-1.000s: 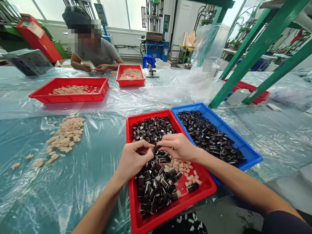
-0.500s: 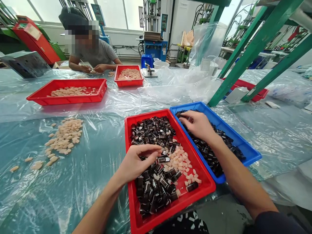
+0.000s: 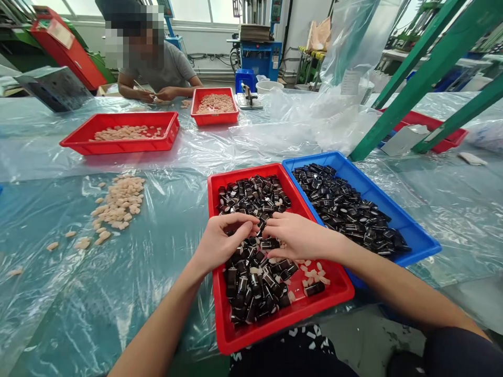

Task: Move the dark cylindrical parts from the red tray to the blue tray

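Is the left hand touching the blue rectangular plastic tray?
Apart: the head view shows the left hand over the red rectangular plastic tray, with a plain gap before the blue tray.

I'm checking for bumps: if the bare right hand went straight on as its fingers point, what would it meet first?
The right hand would probably meet the bare left hand first. Depth is unclear, so it might brush small, glossy black pieces in the rectangular red plastic tray instead.

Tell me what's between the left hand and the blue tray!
In the head view, the right hand is between the left hand and the blue tray, along with some black pieces and the near red tray's side wall.
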Tool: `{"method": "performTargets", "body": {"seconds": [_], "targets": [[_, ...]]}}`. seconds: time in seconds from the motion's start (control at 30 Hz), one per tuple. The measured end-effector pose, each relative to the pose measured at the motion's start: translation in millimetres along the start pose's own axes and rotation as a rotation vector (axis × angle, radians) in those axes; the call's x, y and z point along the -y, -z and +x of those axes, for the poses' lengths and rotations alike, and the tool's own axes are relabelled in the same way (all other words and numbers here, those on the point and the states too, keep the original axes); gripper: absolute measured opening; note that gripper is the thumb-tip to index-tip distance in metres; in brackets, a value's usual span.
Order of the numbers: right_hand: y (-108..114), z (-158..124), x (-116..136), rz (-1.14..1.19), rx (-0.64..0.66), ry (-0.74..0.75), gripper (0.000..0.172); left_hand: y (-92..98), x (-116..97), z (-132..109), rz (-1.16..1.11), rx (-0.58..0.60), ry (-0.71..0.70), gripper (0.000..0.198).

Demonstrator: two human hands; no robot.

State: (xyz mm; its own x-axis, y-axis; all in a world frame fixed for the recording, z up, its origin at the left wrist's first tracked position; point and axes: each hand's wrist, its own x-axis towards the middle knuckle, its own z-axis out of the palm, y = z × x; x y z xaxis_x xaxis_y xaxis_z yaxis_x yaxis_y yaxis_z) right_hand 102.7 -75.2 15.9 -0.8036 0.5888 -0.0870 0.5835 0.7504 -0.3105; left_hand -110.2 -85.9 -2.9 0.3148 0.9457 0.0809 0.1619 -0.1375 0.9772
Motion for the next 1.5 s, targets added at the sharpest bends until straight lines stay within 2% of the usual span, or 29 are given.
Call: {"method": "performTargets", "body": {"seconds": [0.1,0.3,0.43,0.63,0.8,0.97,1.1,1.27,1.5], "targets": [[-14,2,1,-0.164,0.004,-0.027,0.025,-0.1,2,0,0.002,0.013,-0.001,0.018],[-19,2,-2,-0.196,-0.003,-0.062,0.013,-1.3,2,0,0.02,0.024,0.011,0.02],[-16,4,-8,-0.051,0.029,-0.063,0.011,-3.1,0,-1,0.053,0.015,0.007,0.019],[-5,2,-12,0.191,-0.068,-0.177,0.012,-5.6,0,0,0.2,-0.066,-0.053,0.018],[-1,2,-9,0.37,-0.202,-0.148,0.021,-3.6,-2,1,0.258,0.033,-0.169,0.018],[-8,4,-9,0.262,-0.31,-0.087,0.02,-2.5,-4,-1,0.261,-0.013,-0.12,0.019],[-11,3,-9,0.082,-0.407,0.009,0.021,-3.3,-2,-2,0.26,-0.032,-0.076,0.019],[-11,-1,-9,-0.135,-0.378,0.082,0.028,-4.0,1,-2,0.269,-0.009,-0.058,0.018],[-15,0,-6,-0.3,-0.36,0.135,0.032,-5.6,-3,-2,0.298,0.005,-0.014,0.012]]}}
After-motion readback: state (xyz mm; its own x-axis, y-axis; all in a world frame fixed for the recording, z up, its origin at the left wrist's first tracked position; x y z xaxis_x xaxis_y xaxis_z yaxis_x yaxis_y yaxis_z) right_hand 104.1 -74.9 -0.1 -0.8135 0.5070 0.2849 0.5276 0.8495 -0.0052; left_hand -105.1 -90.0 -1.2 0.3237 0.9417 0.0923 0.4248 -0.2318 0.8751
